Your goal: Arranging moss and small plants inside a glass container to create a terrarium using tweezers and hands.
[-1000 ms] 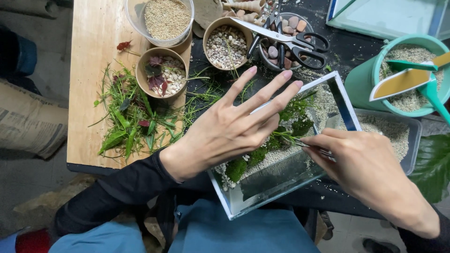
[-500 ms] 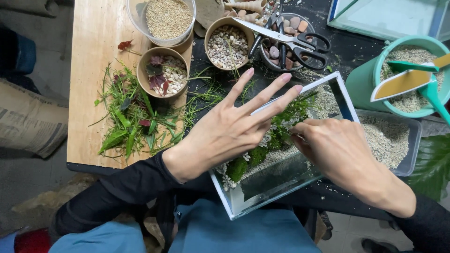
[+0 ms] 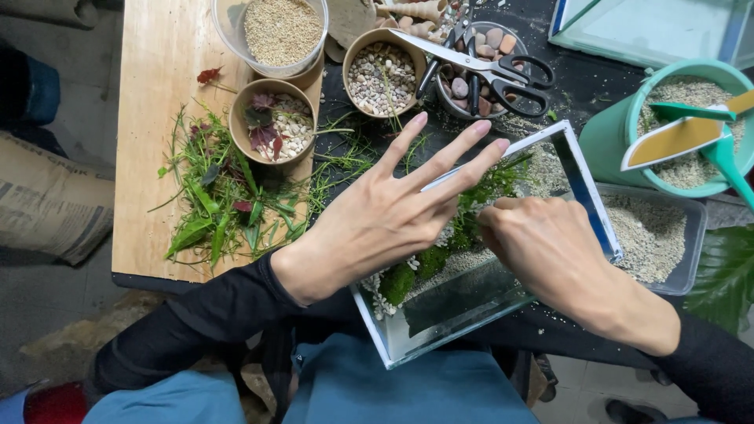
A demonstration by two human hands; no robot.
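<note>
Looking down past blue-clad knees, the nearest thing is a tilted glass tank (image 3: 440, 322) with white edging, its near corner hanging over the dark tabletop (image 3: 597, 86) toward the lap. Grey concrete floor shows at near left, with a printed sack (image 3: 47, 204) lying on it. Inside the tank, clumps of green moss (image 3: 408, 275) and small white pebbles sit on pale sand along the glass. The left hand (image 3: 385, 220) rests flat over the tank's left wall, fingers spread wide and straight, gripping nothing. The right hand (image 3: 550, 243) lies curled over the tank's middle, fingertips bunched down among the moss; whether they pinch anything cannot be told.

Just right of the tank stands a clear tray of sand (image 3: 660, 235); a large green leaf (image 3: 726, 275) shows at the near right edge. Left of the tank, a wooden board (image 3: 157, 94) carries a heap of green cuttings (image 3: 220, 204). Beyond these stand a paper cup of pebbles and red leaves (image 3: 275, 126), a second cup of gravel (image 3: 381, 74), and a clear tub of fine grit (image 3: 279, 31). Black-handled scissors (image 3: 487, 67) lie across a bowl of smooth stones (image 3: 479, 82). At far right, a green bucket (image 3: 620, 129) holds sand and scoops, with another glass case (image 3: 652, 27) behind it.
</note>
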